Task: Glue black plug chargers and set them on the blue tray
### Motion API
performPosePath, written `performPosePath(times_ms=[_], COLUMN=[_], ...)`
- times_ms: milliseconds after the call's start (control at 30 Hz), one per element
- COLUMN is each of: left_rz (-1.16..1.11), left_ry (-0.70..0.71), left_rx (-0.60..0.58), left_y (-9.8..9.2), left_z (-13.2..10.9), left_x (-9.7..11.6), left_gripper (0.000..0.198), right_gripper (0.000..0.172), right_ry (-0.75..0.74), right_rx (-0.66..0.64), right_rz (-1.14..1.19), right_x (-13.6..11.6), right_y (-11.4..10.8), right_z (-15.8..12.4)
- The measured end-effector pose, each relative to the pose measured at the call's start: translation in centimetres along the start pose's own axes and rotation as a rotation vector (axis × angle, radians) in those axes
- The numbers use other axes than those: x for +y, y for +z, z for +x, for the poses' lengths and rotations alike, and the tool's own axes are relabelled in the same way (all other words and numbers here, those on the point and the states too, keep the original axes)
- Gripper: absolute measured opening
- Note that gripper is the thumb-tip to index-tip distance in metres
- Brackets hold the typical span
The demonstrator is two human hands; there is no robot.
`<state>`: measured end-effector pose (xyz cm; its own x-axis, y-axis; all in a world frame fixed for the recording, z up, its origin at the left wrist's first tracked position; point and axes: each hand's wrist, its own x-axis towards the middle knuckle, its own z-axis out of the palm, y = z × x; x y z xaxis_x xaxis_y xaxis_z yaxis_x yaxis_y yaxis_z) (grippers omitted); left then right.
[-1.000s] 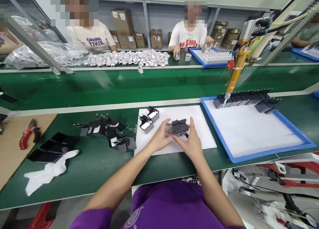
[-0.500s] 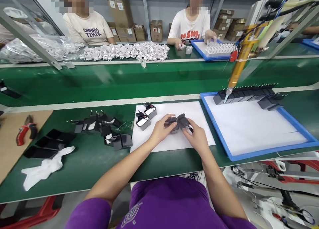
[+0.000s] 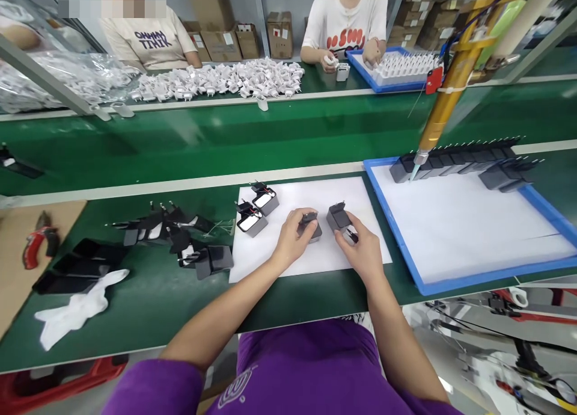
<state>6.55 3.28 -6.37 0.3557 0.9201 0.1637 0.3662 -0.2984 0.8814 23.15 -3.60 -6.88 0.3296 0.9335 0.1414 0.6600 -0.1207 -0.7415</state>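
Note:
Over the white sheet [image 3: 288, 192], my left hand [image 3: 291, 240] is closed around a dark grey power adapter [image 3: 312, 230], its fingers on the top and near side. My right hand [image 3: 364, 249] grips another adapter [image 3: 337, 216], tilted, with a pale part and dark bits showing near the fingers. A gap separates the two adapters. On the sheet's left side stand two opened adapters [image 3: 252, 224] with white insides and plug lids tipped up. Further left lies a group of black adapter parts [image 3: 155, 225], with pins pointing up on some.
At right, a blue-rimmed tray [image 3: 401, 234] holds a row of black adapters [image 3: 455, 162] under a yellow dispenser [image 3: 439, 114]. At left are black cases [image 3: 81, 264], a white cloth [image 3: 83, 307] and red pliers [image 3: 40, 240]. Two people sit opposite, behind white plug pieces [image 3: 220, 81].
My hands have moved apart, so the adapters no longer sit close together. The right one has shifted right and turned. The camera view has tilted slightly downward.

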Motion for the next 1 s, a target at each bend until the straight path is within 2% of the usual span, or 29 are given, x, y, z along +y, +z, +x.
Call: performPosePath(times_ms=[367,467,533,600,700,767,867,933,1000], left_rz=[-0.135,-0.092,-0.039,0.028,0.059,0.055,0.061,0.062,0.049], left_ry=[0.006,0.043,0.062,0.059,0.057,0.056,0.039,0.02,0.004], left_rx=[-0.045,-0.076,-0.074,-0.076,-0.087,-0.095,-0.106,-0.108,-0.115], left_y=[-0.3,-0.5,-0.6,-0.7,-0.8,-0.7,-0.7,-0.7,-0.9], left_z=[-0.1,-0.1,0.0,0.2,0.5,0.5,0.6,0.6,0.5], left_x=[-0.7,-0.8,-0.8,-1.0,-1.1,-1.0,-1.0,-1.1,-1.2], left_gripper=[0.042,0.057,0.068,0.073,0.072,0.071,0.068,0.067,0.066], right_gripper=[0.048,0.042,0.04,0.04,0.046,0.05,0.049,0.048,0.047], right_ry=[-0.04,-0.034,-0.04,-0.001,0.123,0.22,0.332,0.365,0.394], right_rx=[0.056,0.072,0.088,0.141,0.304,0.429,0.54,0.578,0.592], right_rz=[-0.078,-0.038,0.044,0.084,0.0,-0.129,-0.249,-0.279,-0.294], right_x=[-0.1,-0.8,-0.9,0.0,3.3,6.6,11.6,13.8,15.2], right_y=[1.1,0.3,-1.4,-4.2,-9.9,-13.8,-18.5,-20.2,-20.9], right_z=[0.1,-0.2,-0.8,-1.3,-0.8,1.2,6.2,9.5,11.9])
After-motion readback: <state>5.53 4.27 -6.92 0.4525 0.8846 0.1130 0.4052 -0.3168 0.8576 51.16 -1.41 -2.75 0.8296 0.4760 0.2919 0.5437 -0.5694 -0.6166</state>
